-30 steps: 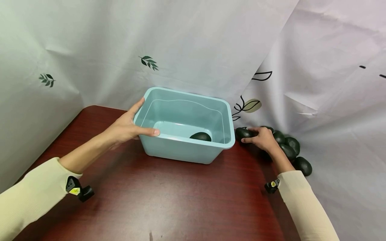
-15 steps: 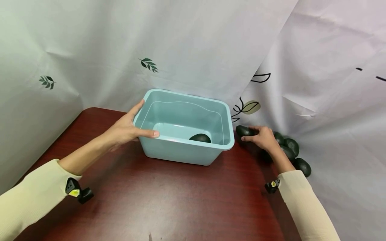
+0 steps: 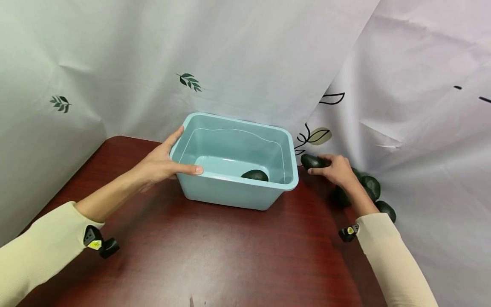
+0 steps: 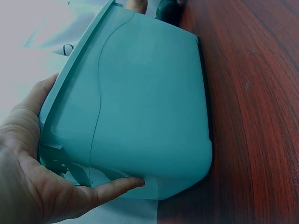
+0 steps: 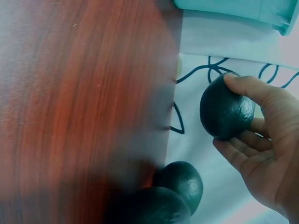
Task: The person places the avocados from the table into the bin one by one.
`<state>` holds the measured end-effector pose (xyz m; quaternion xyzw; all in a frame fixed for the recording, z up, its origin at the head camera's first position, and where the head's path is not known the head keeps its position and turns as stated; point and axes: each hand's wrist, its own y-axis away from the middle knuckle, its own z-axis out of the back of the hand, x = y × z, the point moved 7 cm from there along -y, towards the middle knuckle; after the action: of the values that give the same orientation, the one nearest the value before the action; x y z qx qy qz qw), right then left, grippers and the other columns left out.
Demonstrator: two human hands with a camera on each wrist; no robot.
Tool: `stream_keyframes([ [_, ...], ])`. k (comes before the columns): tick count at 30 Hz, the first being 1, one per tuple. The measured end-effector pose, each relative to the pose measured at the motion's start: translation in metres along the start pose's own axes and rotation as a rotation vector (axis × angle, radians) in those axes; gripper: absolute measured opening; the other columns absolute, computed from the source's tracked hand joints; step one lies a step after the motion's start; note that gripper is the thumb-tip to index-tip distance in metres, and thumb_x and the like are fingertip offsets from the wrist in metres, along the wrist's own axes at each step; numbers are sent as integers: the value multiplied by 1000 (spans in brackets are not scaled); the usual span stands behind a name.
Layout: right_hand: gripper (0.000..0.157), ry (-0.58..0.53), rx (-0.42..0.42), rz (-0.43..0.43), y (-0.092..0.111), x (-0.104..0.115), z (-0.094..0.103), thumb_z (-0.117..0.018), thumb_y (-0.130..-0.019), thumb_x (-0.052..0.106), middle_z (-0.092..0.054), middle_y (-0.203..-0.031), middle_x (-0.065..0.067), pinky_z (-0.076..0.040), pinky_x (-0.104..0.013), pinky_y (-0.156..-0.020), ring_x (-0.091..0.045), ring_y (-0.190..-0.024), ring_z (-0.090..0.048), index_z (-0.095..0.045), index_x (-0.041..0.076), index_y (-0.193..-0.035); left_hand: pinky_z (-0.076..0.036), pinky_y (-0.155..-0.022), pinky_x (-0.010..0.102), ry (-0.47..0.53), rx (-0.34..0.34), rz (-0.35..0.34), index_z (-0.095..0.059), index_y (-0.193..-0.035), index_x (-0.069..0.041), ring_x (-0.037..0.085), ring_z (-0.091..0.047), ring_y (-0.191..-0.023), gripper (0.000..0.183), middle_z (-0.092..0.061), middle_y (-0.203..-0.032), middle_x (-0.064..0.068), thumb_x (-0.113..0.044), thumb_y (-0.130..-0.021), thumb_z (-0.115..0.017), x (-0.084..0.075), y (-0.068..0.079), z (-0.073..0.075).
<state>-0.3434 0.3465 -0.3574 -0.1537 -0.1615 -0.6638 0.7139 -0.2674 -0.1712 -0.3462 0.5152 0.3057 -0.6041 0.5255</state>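
A light blue plastic tub [image 3: 226, 194] stands on the table, and one dark green avocado [image 3: 255, 175] lies on its floor, partly hidden by the front wall. My left hand [image 3: 159, 164] grips the tub's left end, thumb over the front rim; the left wrist view shows this hand [image 4: 51, 186] against the tub wall [image 4: 145, 98]. To the right of the tub, my right hand [image 3: 337, 171] holds another avocado [image 3: 311, 161] between thumb and fingers. In the right wrist view this avocado [image 5: 224, 109] is raised apart from the others.
Several avocados [image 3: 371, 186] are heaped at the table's right edge, partly behind the right forearm. A pale printed curtain [image 3: 245, 55] hangs right behind the tub and along the right side. The reddish-brown tabletop [image 3: 230, 247] spreads in front of the tub.
My right hand has lifted its avocado slightly up from the heap, uncovering a dark avocado under the palm. The left hand and the tub have stayed in place.
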Motion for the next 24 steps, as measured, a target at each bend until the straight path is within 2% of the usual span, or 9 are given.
stream_keyframes([
  [6, 85, -2, -32, 11, -1, 7, 7, -93, -91, 48, -64, -156, -33, -49, -68, -120, -52, -146, -58, -66, 0, -155, -61, -110, 52, -3, -3, 4, 10, -179, -50, 43, -45, -156, 142, -25, -184, 12, -37, -89, -99, 1, -1, 0],
  [15, 85, -15, -42, 30, -5, 14, 12, -93, -91, 48, -68, -152, -32, -54, -66, -114, -50, -140, -65, -65, 0, -156, -61, -111, 54, 0, -4, 1, 9, -179, -50, 43, -47, -155, 142, -26, -184, 12, -36, -88, -99, -1, -1, -1],
  [21, 80, -15, -77, 68, -7, 23, 18, -95, -89, 45, -77, -138, -30, -57, -53, -100, -44, -123, -73, -70, 2, -152, -61, -111, 52, 4, -1, 7, 8, -179, -51, 42, -47, -155, 142, -27, -184, 11, -37, -88, -100, -1, 0, -2],
  [24, 77, -18, -80, 79, -9, 28, 19, -95, -89, 44, -79, -134, -28, -57, -49, -98, -43, -121, -75, -71, 3, -151, -61, -110, 52, 3, -4, 9, 9, -179, -50, 43, -46, -155, 143, -28, -183, 12, -38, -88, -100, 0, 0, -1],
])
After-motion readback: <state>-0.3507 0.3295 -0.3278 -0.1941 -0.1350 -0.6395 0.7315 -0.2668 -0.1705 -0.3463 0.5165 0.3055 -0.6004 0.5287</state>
